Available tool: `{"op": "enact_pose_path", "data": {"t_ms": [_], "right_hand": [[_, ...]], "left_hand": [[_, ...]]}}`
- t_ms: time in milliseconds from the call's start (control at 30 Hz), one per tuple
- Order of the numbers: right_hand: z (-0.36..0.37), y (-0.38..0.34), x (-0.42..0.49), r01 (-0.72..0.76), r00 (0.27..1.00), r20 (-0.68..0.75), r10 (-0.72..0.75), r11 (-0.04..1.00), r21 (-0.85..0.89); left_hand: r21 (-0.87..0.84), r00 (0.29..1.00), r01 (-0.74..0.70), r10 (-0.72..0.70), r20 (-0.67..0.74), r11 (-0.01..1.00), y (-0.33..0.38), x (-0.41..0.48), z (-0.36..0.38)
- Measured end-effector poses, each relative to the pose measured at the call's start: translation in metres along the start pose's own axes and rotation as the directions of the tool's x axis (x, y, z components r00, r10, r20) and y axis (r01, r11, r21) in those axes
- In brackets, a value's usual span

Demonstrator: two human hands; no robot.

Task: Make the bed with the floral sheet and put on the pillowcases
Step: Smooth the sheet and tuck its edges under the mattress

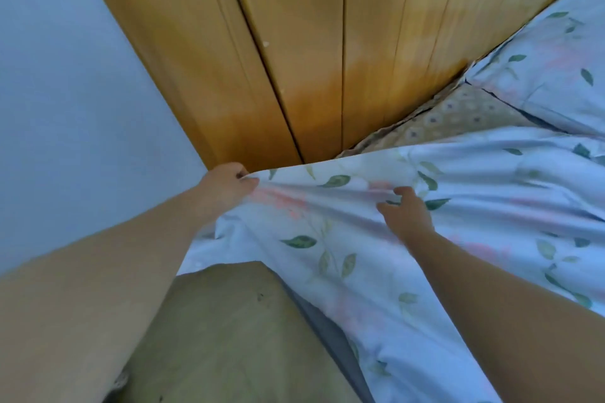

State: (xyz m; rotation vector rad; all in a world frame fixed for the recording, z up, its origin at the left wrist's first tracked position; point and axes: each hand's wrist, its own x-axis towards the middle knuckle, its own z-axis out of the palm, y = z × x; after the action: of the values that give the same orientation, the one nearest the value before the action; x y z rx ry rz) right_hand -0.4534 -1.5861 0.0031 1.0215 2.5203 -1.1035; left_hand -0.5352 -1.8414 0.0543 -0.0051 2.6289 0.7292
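The floral sheet [360, 239], pale blue with green leaves and pink flowers, lies over the bed and hangs down its near side. My left hand [229, 183] grips the sheet's corner at the head end, close to the wooden headboard [311, 59], and the cloth is pulled taut from it. My right hand [406, 213] rests on the sheet a little to the right, fingers loosely bent, holding nothing that I can see. A pillow [556, 52] in a matching floral case lies at the upper right. Between pillow and sheet a strip of bare patterned mattress [458, 114] shows.
A pale blue wall [82, 91] stands on the left beside the headboard. Below the hanging sheet is the floor [235, 321], brownish, with a few dark specks. The bed fills the right half of the view.
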Motion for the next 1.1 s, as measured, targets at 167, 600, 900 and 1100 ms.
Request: {"op": "enact_pose_path", "data": {"t_ms": [167, 600, 900, 1100], "right_hand": [[0.024, 0.011, -0.024, 0.006, 0.994, -0.105, -0.014, 0.997, -0.078], [0.067, 0.143, -0.106, -0.302, 0.951, -0.067, 0.303, 0.953, 0.026], [0.106, 0.255, -0.159, -0.285, 0.934, 0.127, 0.333, 0.912, -0.295], [0.155, 0.298, -0.166, -0.126, 0.989, -0.03, 0.143, 0.739, -0.661]], "left_hand": [[0.024, 0.994, 0.077, -0.076, -0.073, 0.997, -0.025, -0.003, 0.014], [0.056, 0.865, -0.364, 0.315, 0.392, 0.93, -0.018, -0.054, 0.184], [0.082, 0.67, -0.552, 0.383, 0.637, 0.83, -0.026, -0.131, 0.307], [0.488, 0.666, -0.746, 0.531, 0.524, 0.454, -0.05, -0.161, 0.367]]}}
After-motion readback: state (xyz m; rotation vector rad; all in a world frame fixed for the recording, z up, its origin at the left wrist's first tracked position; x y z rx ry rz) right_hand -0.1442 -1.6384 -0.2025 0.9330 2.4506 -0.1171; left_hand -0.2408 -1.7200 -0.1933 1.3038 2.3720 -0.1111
